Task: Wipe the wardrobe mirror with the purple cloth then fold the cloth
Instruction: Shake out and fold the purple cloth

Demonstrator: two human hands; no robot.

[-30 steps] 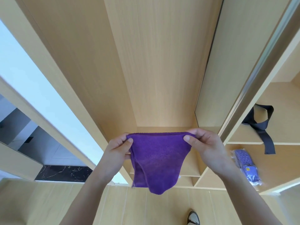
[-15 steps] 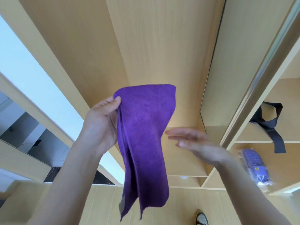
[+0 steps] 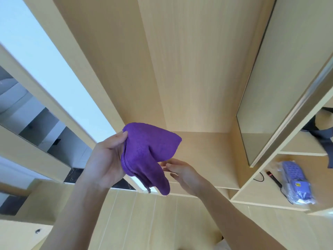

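Wardrobe (image 3: 189, 69): pale wood panels filled the view; open bay ahead, shelves to the right.
Mirror (image 3: 281, 83): tall panel on the right door edge, reflecting wood tone; neither hand near it.
Purple cloth (image 3: 144, 154): held in the air before the open bay, between the two hands, well apart from the mirror. It was doubled in layers, with a rounded flap standing up to the right and a tail hanging below.
Left hand (image 3: 106, 163): palm turned inward, fingers (image 3: 122, 136) curled at the cloth's upper left edge, gripping the layers against the palm.
Right hand (image 3: 182, 172): just beside the hanging part, fingers loosely extended under the flap; blurred, so contact with the cloth could not be confirmed. It appeared released, holding nothing.
Blue packet (image 3: 295, 183): in clear wrap on the lower right shelf, a dark cable (image 3: 272, 181) just beside it.
Change, one second: cloth was first stretched flat between both hands by its top corners; the right hand then let go and the cloth hung long from the left hand alone. Now the hanging length was shorter and bunched higher, and the right hand had come back under it.
Meaning: judged to be mid-fold, wiping apparently done. The next fold needs the right hand to catch the tail; a loose flap could slip out of line.
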